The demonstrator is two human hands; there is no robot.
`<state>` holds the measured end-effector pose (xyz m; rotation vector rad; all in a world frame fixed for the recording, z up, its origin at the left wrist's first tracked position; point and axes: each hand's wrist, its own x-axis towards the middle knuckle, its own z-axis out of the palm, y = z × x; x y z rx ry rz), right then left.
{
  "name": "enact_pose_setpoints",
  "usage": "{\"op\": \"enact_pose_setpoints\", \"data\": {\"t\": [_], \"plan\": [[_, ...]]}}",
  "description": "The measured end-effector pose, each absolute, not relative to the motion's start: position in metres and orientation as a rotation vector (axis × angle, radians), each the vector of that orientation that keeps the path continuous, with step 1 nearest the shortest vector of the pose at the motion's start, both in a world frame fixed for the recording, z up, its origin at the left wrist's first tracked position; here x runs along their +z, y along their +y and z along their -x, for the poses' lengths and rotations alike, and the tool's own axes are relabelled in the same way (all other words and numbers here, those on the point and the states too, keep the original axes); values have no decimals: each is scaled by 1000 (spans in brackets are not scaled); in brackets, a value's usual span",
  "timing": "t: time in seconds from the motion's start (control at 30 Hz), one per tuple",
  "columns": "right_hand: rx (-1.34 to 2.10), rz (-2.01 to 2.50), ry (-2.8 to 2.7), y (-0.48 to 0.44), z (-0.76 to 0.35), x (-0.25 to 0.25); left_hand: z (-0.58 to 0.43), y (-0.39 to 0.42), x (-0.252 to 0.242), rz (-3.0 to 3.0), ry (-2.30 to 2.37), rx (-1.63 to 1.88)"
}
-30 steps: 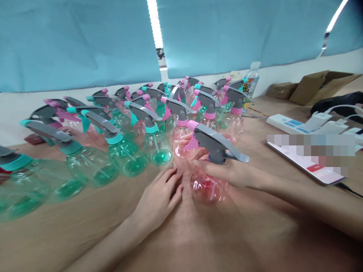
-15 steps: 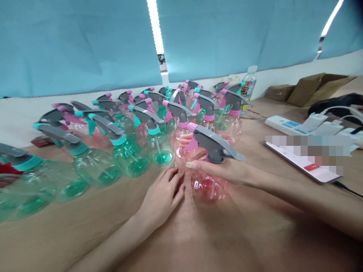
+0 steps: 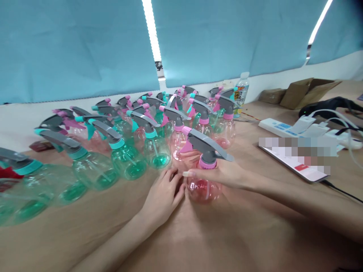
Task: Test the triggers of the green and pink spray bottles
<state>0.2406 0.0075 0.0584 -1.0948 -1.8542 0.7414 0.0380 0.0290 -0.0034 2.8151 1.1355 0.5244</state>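
Observation:
My right hand (image 3: 227,173) is wrapped round the upper body of a pink spray bottle (image 3: 203,190), just under its pink collar; the bottle stands upright with its pink nozzle to the left. My left hand (image 3: 163,192) rests on the table to the left of that bottle, fingers bent and a little apart, holding nothing. Just behind stands another pink spray bottle (image 3: 179,138), partly hidden by the right fingers. A green spray bottle (image 3: 157,151) with a turquoise collar is beyond the left fingertips.
Several green and pink spray bottles fill the table's left and back. A labelled drink bottle (image 3: 241,92) stands behind them. On the right lie a phone (image 3: 295,160) with a cable, a white power strip (image 3: 280,126), a black strapped object (image 3: 326,107) and an open cardboard box (image 3: 300,94).
My right hand has slid lower on the pink bottle, so its pink collar now shows. The view has shifted slightly. My left hand has hardly moved.

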Motion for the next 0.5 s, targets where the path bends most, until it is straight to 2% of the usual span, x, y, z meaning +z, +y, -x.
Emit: {"op": "enact_pose_setpoints", "data": {"t": [0.2, 0.5], "plan": [[894, 1071, -1900, 2, -257, 42, -53, 34, -4, -2847, 1091, 504], [722, 1390, -1902, -19, -308, 50, -90, 34, -9, -2857, 1020, 514]]}}
